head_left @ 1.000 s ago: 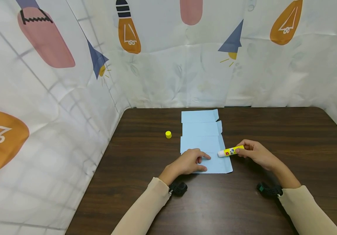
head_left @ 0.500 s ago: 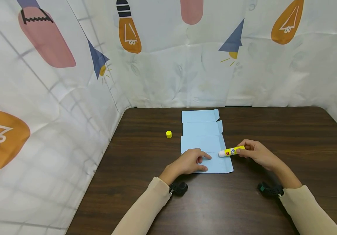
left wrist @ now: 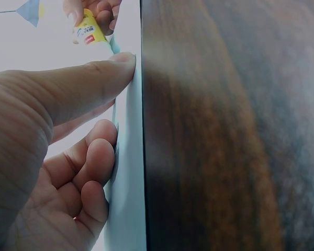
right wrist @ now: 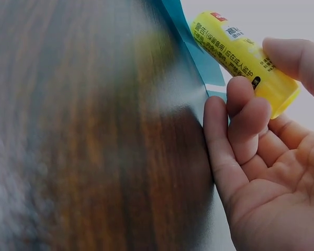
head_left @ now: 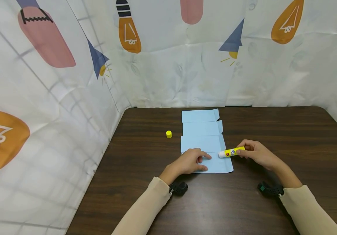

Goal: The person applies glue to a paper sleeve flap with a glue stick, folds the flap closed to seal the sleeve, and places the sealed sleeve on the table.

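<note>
Head view: bright, even light; pale glare lies on the front of the tabletop [head_left: 203, 209]; soft shadow below the right hand [head_left: 257, 154]; focus clear. Left wrist view: backdrop cloth [left wrist: 21, 52] bleached nearly white, tabletop blurred. Right wrist view: dimmer; hazy reflections across the blurred tabletop; print on the glue stick [right wrist: 243, 63] legible.

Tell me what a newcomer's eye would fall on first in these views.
Probably the bright yellow glue stick in the right hand, its white end over the right side of the light-blue paper cutout. Next comes that paper, spread on the dark table with the left hand resting on its near part. The small yellow cap stands apart, left of the paper.
</note>
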